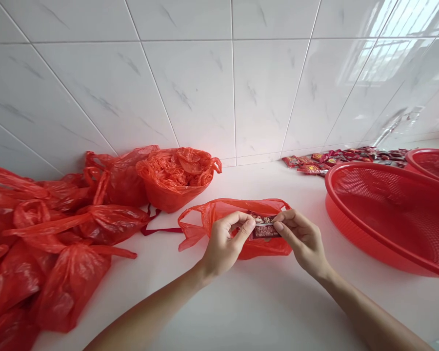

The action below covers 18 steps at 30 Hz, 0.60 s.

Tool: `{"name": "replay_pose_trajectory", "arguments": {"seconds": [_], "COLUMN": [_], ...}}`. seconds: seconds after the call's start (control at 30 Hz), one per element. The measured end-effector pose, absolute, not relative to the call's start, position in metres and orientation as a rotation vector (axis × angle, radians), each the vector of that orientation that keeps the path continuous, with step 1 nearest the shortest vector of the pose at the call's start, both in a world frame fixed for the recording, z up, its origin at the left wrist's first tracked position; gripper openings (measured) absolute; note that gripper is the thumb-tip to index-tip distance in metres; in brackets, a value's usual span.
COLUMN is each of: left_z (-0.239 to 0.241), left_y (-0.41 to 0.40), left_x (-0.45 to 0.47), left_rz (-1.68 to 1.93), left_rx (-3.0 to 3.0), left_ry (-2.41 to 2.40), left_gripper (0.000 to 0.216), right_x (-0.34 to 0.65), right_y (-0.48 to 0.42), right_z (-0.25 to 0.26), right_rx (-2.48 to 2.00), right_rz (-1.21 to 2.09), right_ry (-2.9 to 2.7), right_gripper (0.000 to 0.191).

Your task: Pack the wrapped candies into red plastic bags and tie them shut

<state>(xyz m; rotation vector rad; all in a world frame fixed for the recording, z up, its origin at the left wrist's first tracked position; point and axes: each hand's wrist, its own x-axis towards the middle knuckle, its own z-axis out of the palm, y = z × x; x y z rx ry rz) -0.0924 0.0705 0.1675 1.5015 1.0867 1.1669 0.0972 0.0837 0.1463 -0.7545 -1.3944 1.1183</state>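
Observation:
Between my two hands is a small dark-red printed packet [265,230], its printed side facing me. My left hand [227,241] pinches its left end between thumb and fingers. At the right end, the thumb and fingertips of my right hand [303,239] are closed on it too. Just behind and beneath the packet lies an open red plastic bag [237,207], its handles spread to the left and upper right. What is inside this bag is mostly hidden by my hands and the packet.
Several tied red bags [73,282] crowd the left. A round container lined with red plastic [175,195] stands behind. On the right are a large red mesh basket [369,243] and a second basket [431,158]. Small wrapped packets [314,168] lie along the tiled wall [270,97].

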Motion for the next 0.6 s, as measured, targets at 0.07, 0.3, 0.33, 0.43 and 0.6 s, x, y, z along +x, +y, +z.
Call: {"name": "replay_pose_trajectory", "arguments": {"seconds": [0.07,0.3,0.33,0.43,0.6], "left_z": [0.1679,0.1693,0.1689,0.1679,0.1709], "left_y": [0.0708,0.0701,0.0702,0.0709,0.0713], "left_x": [-0.0915,-0.0901,-0.0902,-0.0911,-0.0931], "left_rz": [1.161,1.212,1.218,1.214,1.152], "left_rx": [1.468,1.586,1.610,1.689,1.769], "left_ry": [1.093,1.080,1.080,1.093,1.128], "left_gripper": [0.030,0.014,0.014,0.014,0.016], "right_x": [0.0976,0.0979,0.0978,0.0986,0.1012], "right_y": [0.0835,0.0838,0.0840,0.0848,0.0843], "right_z": [0.1461,0.1458,0.1457,0.1447,0.1407], "right_rx": [-0.781,-0.818,-0.814,-0.791,-0.847], "right_rz": [1.121,1.122,1.121,1.113,0.990], "right_ry": [-1.400,-1.411,-1.416,-1.443,-1.549], "right_gripper": [0.019,0.021,0.020,0.018,0.018]}}
